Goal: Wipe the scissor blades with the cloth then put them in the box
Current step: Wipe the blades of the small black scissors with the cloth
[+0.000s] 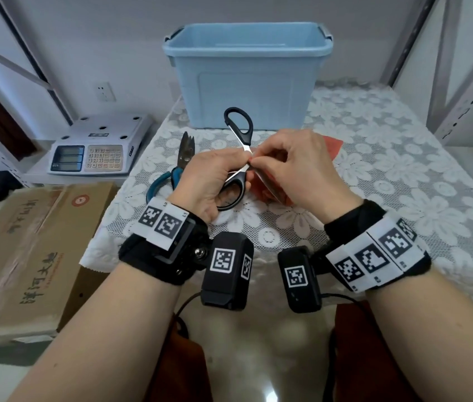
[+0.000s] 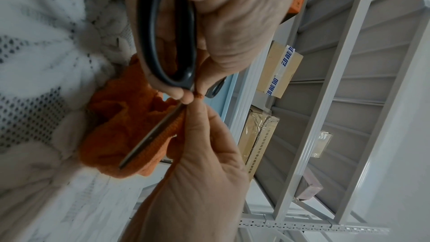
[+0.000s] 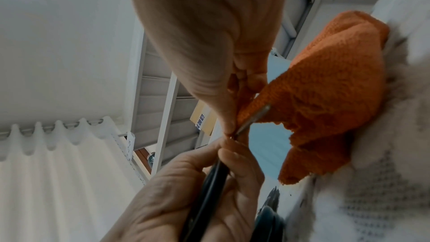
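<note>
Black-handled scissors (image 1: 239,132) are spread wide above the lace-covered table. My left hand (image 1: 215,178) grips the lower handle loop (image 2: 167,34), while the other loop points toward the light blue box (image 1: 246,76) at the back. My right hand (image 1: 270,163) pinches the orange cloth (image 1: 267,188) around one blade (image 2: 151,137) close to the pivot. In the right wrist view the cloth (image 3: 325,98) hangs down to the table and a short length of blade (image 3: 254,117) shows against it. The second blade is hidden by my hands.
Teal-handled shears (image 1: 178,161) lie on the table left of my hands. A weighing scale (image 1: 99,146) and a cardboard carton (image 1: 26,250) sit further left, off the table. Metal shelf posts (image 1: 461,68) rise at the right.
</note>
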